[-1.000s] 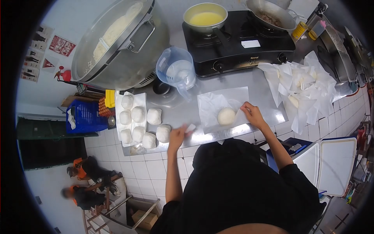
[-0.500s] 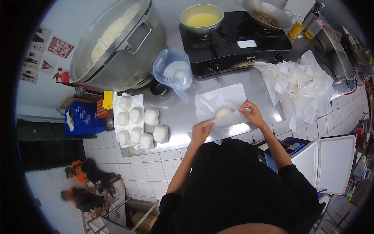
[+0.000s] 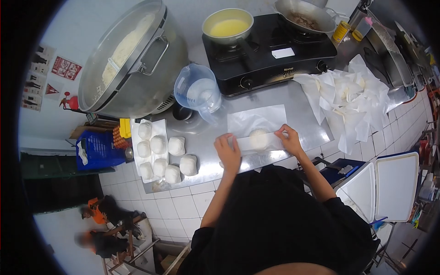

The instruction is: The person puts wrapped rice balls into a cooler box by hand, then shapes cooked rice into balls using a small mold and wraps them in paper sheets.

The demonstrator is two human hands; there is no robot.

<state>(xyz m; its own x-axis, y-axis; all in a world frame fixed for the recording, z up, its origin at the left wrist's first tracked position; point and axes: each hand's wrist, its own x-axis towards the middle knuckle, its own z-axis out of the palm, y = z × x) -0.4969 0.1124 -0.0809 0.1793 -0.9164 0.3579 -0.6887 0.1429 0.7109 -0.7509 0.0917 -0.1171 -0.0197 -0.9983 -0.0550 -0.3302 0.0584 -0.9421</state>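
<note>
A sheet of white translucent wrapping paper (image 3: 256,114) lies on the steel table, its near edge folded up over a round mound of what looks like rice (image 3: 259,138). The mound shows faintly through the fold. My left hand (image 3: 228,150) grips the folded edge at its left end, fingers partly bent. At the right end, my right hand (image 3: 289,139) pinches the same edge between thumb and fingers. Left of my hands sit several white wrapped bundles (image 3: 177,146), some on a white sheet.
Behind the paper stand a clear measuring jug (image 3: 198,89) and a black gas stove (image 3: 270,55) with a pan of yellow liquid (image 3: 228,25). A large rice pot (image 3: 169,59) is at back left. Crumpled papers (image 3: 348,98) lie right. Two people sit at lower left.
Both hands have drawn the paper's near edge further over the mound, flattening the fold into a straight band. The view has shifted slightly.
</note>
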